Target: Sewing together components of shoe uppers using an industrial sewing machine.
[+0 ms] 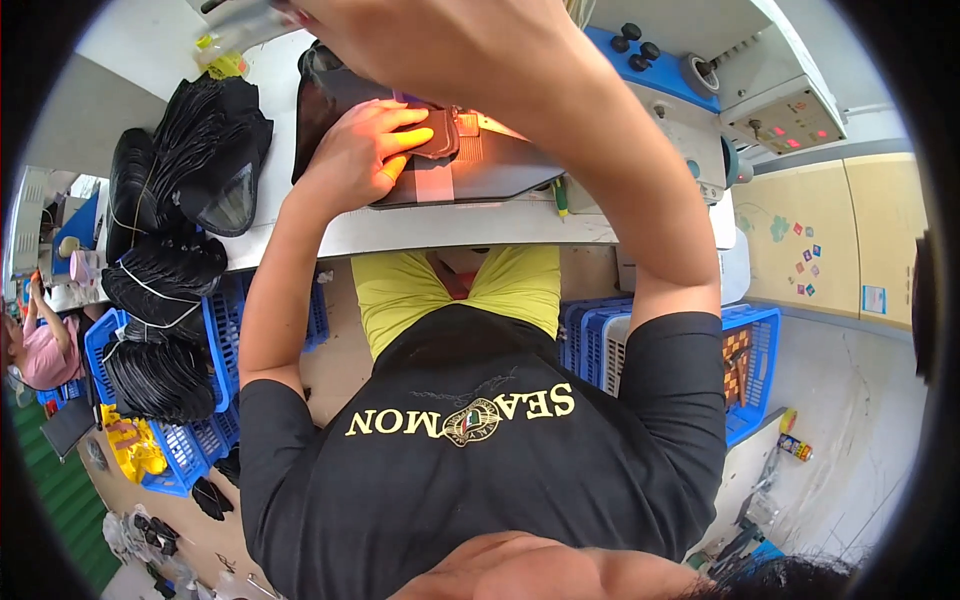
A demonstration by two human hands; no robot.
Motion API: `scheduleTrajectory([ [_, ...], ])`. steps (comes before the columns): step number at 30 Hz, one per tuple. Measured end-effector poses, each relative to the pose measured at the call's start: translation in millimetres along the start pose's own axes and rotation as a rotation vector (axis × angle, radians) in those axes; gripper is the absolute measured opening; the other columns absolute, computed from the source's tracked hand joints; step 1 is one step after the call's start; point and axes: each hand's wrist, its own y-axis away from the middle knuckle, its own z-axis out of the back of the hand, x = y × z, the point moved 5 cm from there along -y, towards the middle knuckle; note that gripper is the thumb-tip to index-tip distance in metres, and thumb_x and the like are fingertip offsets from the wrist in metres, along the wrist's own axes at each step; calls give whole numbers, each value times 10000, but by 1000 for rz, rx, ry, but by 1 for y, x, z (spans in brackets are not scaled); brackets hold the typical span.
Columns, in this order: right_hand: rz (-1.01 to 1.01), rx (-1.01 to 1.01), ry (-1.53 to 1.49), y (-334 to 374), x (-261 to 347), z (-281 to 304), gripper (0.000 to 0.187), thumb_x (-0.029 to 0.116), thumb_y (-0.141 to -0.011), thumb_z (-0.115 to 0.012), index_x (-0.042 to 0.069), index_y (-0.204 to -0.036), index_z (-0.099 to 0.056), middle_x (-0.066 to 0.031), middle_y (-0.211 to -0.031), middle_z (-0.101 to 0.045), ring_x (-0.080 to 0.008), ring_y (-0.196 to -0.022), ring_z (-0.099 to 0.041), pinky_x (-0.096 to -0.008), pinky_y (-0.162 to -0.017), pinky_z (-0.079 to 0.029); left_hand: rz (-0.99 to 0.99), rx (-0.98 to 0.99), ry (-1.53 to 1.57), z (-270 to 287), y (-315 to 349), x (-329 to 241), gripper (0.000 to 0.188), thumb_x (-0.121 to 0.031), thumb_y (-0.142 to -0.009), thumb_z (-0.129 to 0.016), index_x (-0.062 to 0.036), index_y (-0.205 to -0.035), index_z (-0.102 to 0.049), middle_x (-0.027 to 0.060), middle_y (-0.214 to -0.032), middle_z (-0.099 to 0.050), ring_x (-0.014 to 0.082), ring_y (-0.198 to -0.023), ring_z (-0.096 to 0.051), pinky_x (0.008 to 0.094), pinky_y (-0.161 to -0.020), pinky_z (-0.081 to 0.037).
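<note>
My left hand [365, 150] lies with fingers stretched out on a small dark brown piece [440, 138], under an orange glow. Beneath is a black sheet-like piece [500, 172] with a pale pink strip near its front edge. My right forearm crosses over the work toward the upper left. At the top edge, my right hand [400, 35] is partly cut off and its fingers are smeared. Beside those fingers is a blurred pale, clear-looking object [245, 28] with yellow at its lower end; whether the hand holds it cannot be made out.
Black bundled pieces [190, 150] are stacked at the left of the white table [290, 240], over blue crates [185, 455]. A machine with a control box [785, 120] stands at right. A green pen-like tool [561, 197] is near the table edge. Another person [50, 350] sits far left.
</note>
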Motion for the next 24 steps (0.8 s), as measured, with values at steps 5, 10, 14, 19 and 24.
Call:
scheduleTrajectory([
  [5, -314, 689, -122, -49, -30, -4, 244, 139, -871, -563, -13, -809, -744, -228, -830, -697, -293, -720, -696, -408, -702, -571, -107, -34, -16, -4, -4, 0, 313, -64, -794, -671, -95, -1103, -717, 78, -1254, -639, 304, -1215, -547, 429, -1089, -402],
  [10, -204, 752, -87, -55, -36, -13, 273, 169, -922, -564, 3, -844, -766, -151, -738, -704, -221, -597, -674, -319, -587, -549, -103, -42, -48, -2, 0, -1, 309, -57, -784, -679, -90, -1088, -721, 79, -1248, -642, 298, -1210, -551, 425, -1078, -411],
  [14, -174, 730, -52, -55, -36, -13, 262, 165, -923, -573, 1, -861, -768, -156, -744, -705, -224, -594, -669, -309, -588, -550, -81, -37, -19, -1, -4, -2, 309, -53, -776, -678, -83, -1080, -723, 77, -1238, -648, 297, -1199, -555, 419, -1052, -431],
  [19, -488, 609, -266, -42, -39, 4, 212, 148, -869, -622, -31, -861, -735, -187, -862, -697, -286, -758, -690, -310, -689, -562, -121, -52, -1, -6, -14, -3, 295, -47, -778, -663, -77, -1064, -725, 80, -1223, -654, 306, -1178, -560, 411, -1028, -446],
  [24, -75, 170, -7, 22, 2, 31, 358, 180, -698, -689, 69, -1039, -707, -83, -896, -643, -232, -756, -616, -330, -652, -498, -38, -19, 9, -6, 5, 4, 335, -43, -775, -655, -79, -1103, -710, 76, -1260, -626, 304, -1201, -541, 414, -1029, -442],
])
